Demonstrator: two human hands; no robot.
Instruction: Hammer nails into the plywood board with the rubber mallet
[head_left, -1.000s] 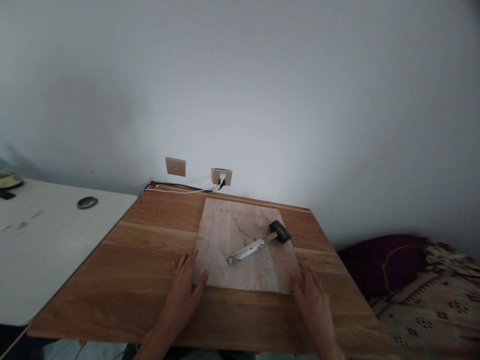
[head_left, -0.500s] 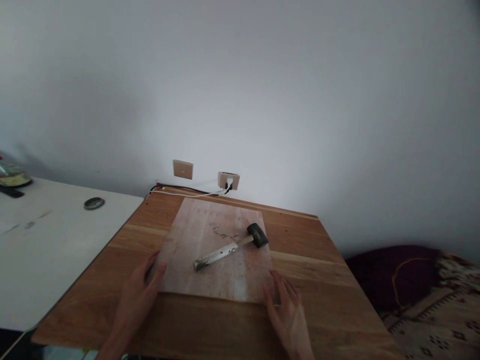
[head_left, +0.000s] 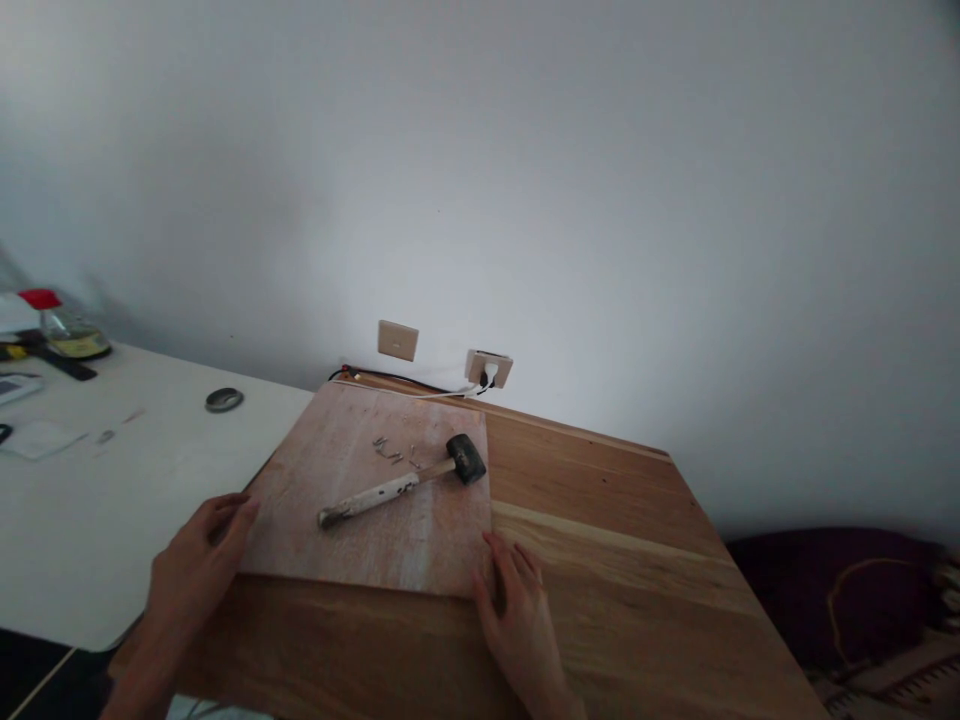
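A thin, pale reddish wooden board (head_left: pixel 300 545) lies flat on the wooden table, close to its left side. My left hand (head_left: pixel 199 550) grips the board's left edge, thumb on top, with the other fingers partly hidden. On the opposite edge, near the front corner, my right hand (head_left: pixel 514 610) holds the board with bent fingers. A mallet (head_left: pixel 382 490) with a black head and a worn white-painted handle rests diagonally on the board. Several small metal screws or nails (head_left: pixel 390 455) lie behind its handle; which kind is too small to tell.
The wooden table (head_left: pixel 622 560) stretches to the right of the board. A white table (head_left: pixel 150 500) adjoins on the left, bearing a grey ring-shaped item (head_left: pixel 223 400) and a red-capped bottle (head_left: pixel 75 335). Cables run along the wall to a socket (head_left: pixel 489 370). Dark purple fabric (head_left: pixel 847 590) lies at right.
Both hands have slid the board leftward across the wooden table, with the mallet and small metal pieces riding on it. The view has turned a little to the left.
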